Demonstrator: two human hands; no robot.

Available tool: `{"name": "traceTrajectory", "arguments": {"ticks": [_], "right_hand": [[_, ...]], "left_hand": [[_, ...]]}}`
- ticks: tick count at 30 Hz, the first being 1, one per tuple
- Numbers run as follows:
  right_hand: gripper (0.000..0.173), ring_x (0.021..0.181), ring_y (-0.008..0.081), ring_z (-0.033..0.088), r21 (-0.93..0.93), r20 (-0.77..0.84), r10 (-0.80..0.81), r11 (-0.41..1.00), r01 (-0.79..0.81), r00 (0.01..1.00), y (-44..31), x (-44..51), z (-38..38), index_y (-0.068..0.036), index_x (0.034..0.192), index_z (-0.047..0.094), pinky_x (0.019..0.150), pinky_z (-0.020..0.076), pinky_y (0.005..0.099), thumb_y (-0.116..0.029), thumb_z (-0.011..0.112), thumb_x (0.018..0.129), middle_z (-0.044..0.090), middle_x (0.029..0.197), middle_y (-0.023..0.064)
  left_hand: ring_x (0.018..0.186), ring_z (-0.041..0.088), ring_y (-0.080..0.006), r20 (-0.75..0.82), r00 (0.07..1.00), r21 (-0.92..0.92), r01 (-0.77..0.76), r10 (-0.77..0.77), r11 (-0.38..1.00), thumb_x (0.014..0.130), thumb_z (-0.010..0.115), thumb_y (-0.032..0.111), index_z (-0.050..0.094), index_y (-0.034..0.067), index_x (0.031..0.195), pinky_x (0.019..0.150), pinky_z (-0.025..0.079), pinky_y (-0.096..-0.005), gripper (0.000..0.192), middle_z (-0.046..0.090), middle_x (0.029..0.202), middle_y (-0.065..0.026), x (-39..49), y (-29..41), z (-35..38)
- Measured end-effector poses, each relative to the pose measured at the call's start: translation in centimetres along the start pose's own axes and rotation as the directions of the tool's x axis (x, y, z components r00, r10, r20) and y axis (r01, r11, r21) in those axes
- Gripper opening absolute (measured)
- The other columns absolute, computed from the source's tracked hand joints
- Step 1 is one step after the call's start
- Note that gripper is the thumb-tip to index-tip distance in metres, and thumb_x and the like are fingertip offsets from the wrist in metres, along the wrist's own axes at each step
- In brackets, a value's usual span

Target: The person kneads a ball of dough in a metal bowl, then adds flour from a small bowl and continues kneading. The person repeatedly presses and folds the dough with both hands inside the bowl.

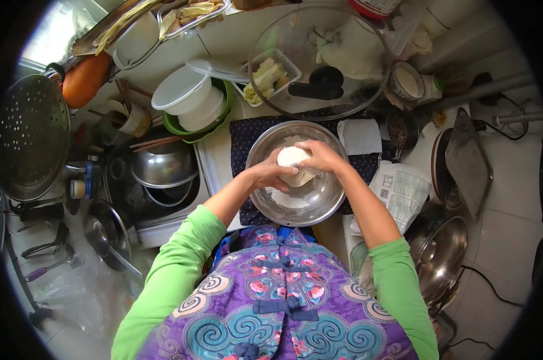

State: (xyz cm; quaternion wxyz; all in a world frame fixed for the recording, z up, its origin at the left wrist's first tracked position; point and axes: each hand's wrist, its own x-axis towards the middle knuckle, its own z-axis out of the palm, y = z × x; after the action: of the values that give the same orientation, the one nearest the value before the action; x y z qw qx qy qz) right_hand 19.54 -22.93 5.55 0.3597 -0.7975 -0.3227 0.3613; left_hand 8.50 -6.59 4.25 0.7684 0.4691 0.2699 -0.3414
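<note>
Both hands hold a pale, rounded lump of what looks like dough [293,157] above a wide stainless steel mixing bowl [327,204]. My left hand [270,173] grips its left side, thumb across the front. From the right, my right hand [321,156] curls over the top and side. The lump's upper face is smooth and bright white; its lower part is beige and uneven. White flour [289,199] coats the bowl's inner floor and wall. Under the bowl lies a dark patterned cloth [242,135].
A large clear glass lid [260,83] stands behind the bowl. Left are a green basin [228,105] with white tubs and a sink [118,193] holding metal bowls. To the right sit a printed flour bag [404,186], a small pan [402,130] and a large metal bowl [446,252].
</note>
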Motion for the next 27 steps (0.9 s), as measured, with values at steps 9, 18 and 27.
{"name": "traceTrajectory", "arguments": {"ticks": [9, 18, 27], "right_hand": [[0.081, 0.119, 0.0330, 0.038, -0.293, -0.151, 0.114, 0.944, -0.155, 0.982, -0.4, -4.0, 5.3, -0.016, 0.126, 0.046, 0.096, 0.0372, 0.0423, -0.022, 0.081, 0.054, 0.040, 0.131, 0.0105], [0.069, 0.104, 0.0366, 0.045, -0.360, -0.428, 0.127, 0.884, -0.298, 0.895, 1.0, -2.7, 9.0, -0.016, 0.121, 0.043, 0.080, 0.0470, 0.0443, -0.001, 0.070, 0.059, 0.042, 0.114, 0.0131], [0.042, 0.093, 0.0400, 0.052, -0.369, -0.461, 0.256, 0.816, -0.446, 0.850, 2.1, 1.0, 7.2, -0.013, 0.111, 0.044, 0.073, 0.0469, 0.0485, -0.005, 0.058, 0.073, 0.048, 0.103, 0.0156]], "left_hand": [[0.094, 0.054, -0.0425, 0.070, 0.862, 0.881, -0.289, 0.502, 0.375, 0.061, 0.077, 0.012, 0.030, 0.015, 0.129, 0.081, 0.047, -0.0459, 0.082, 0.044, 0.111, -0.0236, -0.7, -2.9, -0.1], [0.082, 0.058, -0.0412, -0.132, 0.854, 0.968, 0.002, 0.504, 0.250, 0.065, 0.073, 0.031, 0.033, 0.006, 0.122, 0.068, 0.050, -0.0451, 0.074, 0.051, 0.100, -0.0256, 1.2, -3.0, 0.9], [0.097, 0.053, -0.0377, -0.075, 0.788, 0.997, 0.051, 0.611, 0.056, 0.057, 0.077, 0.027, 0.041, 0.004, 0.111, 0.072, 0.050, -0.0420, 0.069, 0.049, 0.106, -0.0249, 4.6, -0.2, 1.5]]}}
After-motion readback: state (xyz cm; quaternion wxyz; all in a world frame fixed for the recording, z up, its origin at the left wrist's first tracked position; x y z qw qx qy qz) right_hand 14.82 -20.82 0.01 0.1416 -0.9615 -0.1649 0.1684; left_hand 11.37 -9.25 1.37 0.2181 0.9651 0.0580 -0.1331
